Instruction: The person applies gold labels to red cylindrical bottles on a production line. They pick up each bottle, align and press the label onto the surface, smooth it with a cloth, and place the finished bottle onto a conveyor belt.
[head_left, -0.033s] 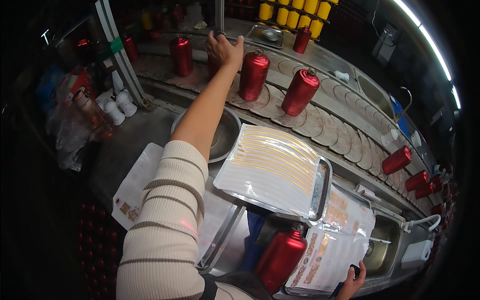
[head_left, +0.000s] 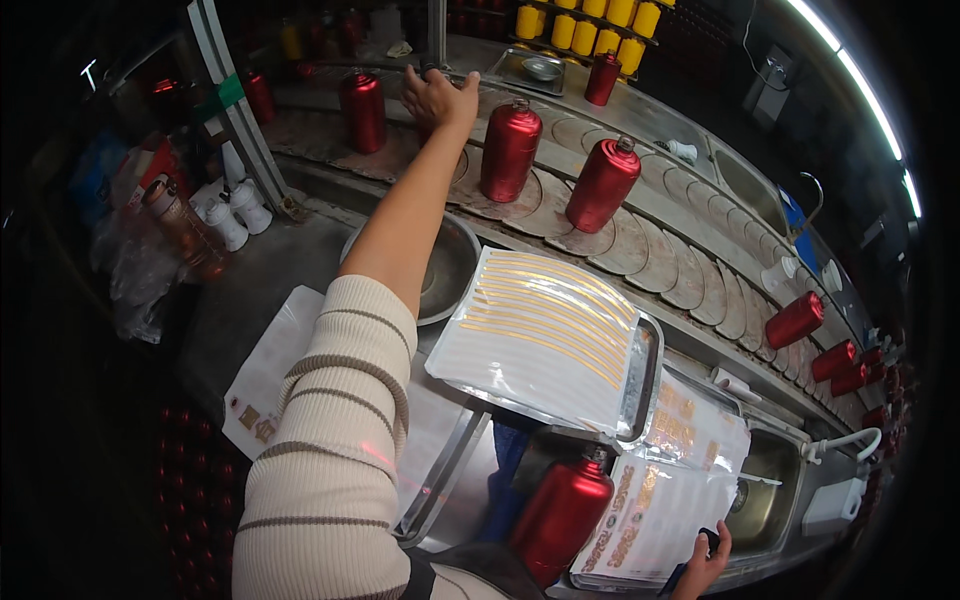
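My left hand (head_left: 441, 101) reaches far over the conveyor, thumb and fingers apart, with a dark band or small dark thing at the fingers. Just behind its wrist a red bottle (head_left: 424, 132) is mostly hidden; contact cannot be made out. Two shiny red bottles, the nearer-hand one (head_left: 511, 155) and another (head_left: 603, 187), stand to its right, and a third (head_left: 362, 112) to its left. At lower right, my right hand (head_left: 708, 562) is beside printed decal sheets (head_left: 655, 515), fingers loosely curved and apart, a small black thing at them. A large red bottle (head_left: 562, 515) leans close to my body.
A gold-striped sheet (head_left: 540, 335) lies on a metal tray (head_left: 648, 385). Beside it are a steel bowl (head_left: 462, 265) and a sink (head_left: 775, 480). Overlapping round plates (head_left: 640, 245) form the conveyor. A metal post (head_left: 235, 100) rises at left, near white bottles (head_left: 250, 205).
My left hand has shifted slightly left. The two red bottles to its right have moved a little to the right. My right hand stays where it was.
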